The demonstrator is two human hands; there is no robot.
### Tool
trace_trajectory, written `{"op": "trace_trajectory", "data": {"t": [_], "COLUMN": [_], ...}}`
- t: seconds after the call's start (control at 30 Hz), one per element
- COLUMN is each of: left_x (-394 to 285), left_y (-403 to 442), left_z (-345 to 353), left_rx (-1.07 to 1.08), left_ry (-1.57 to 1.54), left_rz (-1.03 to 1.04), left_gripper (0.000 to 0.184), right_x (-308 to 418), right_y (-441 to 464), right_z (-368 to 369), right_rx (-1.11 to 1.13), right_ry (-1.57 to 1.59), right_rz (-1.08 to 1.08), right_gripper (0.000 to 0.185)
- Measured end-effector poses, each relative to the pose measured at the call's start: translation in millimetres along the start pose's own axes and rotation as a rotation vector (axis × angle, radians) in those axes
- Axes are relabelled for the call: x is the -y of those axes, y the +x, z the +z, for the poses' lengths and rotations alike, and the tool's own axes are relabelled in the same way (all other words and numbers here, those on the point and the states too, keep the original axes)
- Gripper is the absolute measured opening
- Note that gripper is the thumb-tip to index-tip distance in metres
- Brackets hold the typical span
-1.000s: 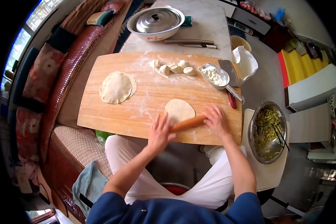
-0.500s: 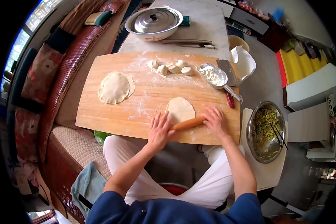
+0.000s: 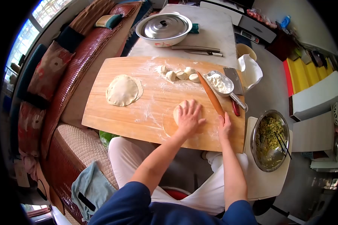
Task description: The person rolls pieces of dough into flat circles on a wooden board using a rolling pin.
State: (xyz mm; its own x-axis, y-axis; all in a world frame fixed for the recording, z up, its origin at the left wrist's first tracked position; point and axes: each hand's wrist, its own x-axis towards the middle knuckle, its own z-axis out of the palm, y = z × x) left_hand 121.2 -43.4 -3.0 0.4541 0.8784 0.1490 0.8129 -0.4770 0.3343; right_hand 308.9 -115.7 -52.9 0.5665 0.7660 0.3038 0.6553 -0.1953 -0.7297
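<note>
My left hand (image 3: 190,116) lies with spread fingers on a round of rolled dough (image 3: 176,113), covering much of it, on the floured wooden board (image 3: 97,101). My right hand (image 3: 224,125) grips the lower end of a wooden rolling pin (image 3: 211,93), which slants up and left beside the flour scoop (image 3: 220,83). Several small dough pieces (image 3: 181,75) lie at the board's far side. Toward the left of the board sit stacked flat dough rounds (image 3: 121,90).
A cleaver (image 3: 233,78) and a red-handled knife (image 3: 235,107) lie at the board's right edge. Right of the board stands a metal bowl of chopped filling (image 3: 268,138) with chopsticks. Behind is a lidded basin (image 3: 163,30). A white bag (image 3: 250,71) stands beyond the right corner.
My left hand has left the rolling pin and moved right onto the dough. My right hand has turned the pin from across the dough to a slant at its right.
</note>
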Motion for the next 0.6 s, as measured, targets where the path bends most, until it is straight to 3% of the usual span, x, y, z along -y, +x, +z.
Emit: {"op": "trace_trajectory", "data": {"t": [0.13,0.37,0.6], "left_x": [23,142,116], "left_y": [-22,-41,68], "left_z": [-5,-47,-20], "left_rx": [0.021,-0.016,-0.035], "left_ry": [0.028,0.179,0.154], "left_rz": [0.066,-0.253,-0.18], "left_gripper": [0.069,0.076,0.077], "right_x": [4,4,-3], "right_y": [0,-1,2], "right_z": [-5,-3,1], "right_rx": [0.016,-0.026,-0.02], "right_ry": [-0.024,0.033,-0.048], "right_rz": [-0.032,-0.07,-0.078], "right_gripper": [0.039,0.041,0.04]}}
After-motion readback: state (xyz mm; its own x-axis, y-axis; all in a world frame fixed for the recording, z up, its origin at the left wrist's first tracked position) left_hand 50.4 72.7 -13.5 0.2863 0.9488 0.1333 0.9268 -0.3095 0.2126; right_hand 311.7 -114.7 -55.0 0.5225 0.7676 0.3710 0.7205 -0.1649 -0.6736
